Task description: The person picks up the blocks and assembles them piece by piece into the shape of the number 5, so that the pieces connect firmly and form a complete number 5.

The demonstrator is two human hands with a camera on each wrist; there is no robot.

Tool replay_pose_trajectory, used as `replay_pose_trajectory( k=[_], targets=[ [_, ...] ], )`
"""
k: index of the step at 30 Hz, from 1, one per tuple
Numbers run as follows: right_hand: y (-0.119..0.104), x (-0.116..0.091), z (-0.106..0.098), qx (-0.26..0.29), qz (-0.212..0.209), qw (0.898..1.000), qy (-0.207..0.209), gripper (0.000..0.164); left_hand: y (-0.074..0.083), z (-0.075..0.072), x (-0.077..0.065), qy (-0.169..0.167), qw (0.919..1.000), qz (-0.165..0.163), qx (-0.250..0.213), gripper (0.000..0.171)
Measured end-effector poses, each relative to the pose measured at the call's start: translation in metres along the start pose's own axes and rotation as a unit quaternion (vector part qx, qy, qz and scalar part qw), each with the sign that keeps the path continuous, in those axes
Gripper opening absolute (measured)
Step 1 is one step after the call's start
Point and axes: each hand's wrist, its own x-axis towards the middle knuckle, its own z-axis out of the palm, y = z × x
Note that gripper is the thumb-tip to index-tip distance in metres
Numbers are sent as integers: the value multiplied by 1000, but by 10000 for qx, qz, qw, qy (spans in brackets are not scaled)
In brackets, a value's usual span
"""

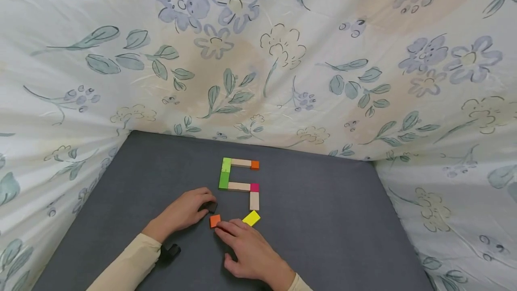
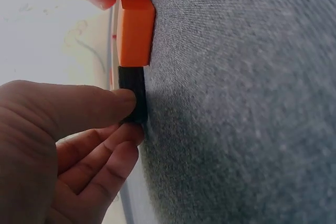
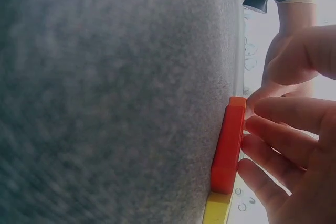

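My left hand (image 1: 181,213) pinches a small black block (image 2: 132,78) by its end, thumb on one side and fingertips on the other. Beside that block sits an orange block (image 1: 215,221), their ends meeting in the left wrist view. The fingertips of my right hand (image 1: 251,249) rest along a long red block (image 3: 228,142), with the thumb held off it. In the head view this red block is hidden under the hand. A yellow block (image 1: 252,218) lies at an angle past the red one, its corner near a plain wood block (image 1: 254,201).
Beyond my hands the row continues with a pink cube (image 1: 254,187), a wood block (image 1: 239,186), a green block (image 1: 224,180), a light green block (image 1: 226,164), another wood block (image 1: 241,163) and an orange cube (image 1: 255,165). Floral cloth (image 1: 278,80) hangs around the dark table (image 1: 323,219).
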Motion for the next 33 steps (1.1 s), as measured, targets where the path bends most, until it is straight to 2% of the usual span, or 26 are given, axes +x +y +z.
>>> replay_pose_trajectory(
  k=[7,21,33],
  targets=[
    [1,-1,0,-15,39,10000,-84,58,0,3,4,129,9995,55,-271,20],
    [2,-1,1,23,6,10000,17,57,3,11,12,191,9997,-64,-156,17],
    [3,-2,1,62,-25,9999,123,56,9,12,12,187,9994,-204,-217,17]
  ],
)
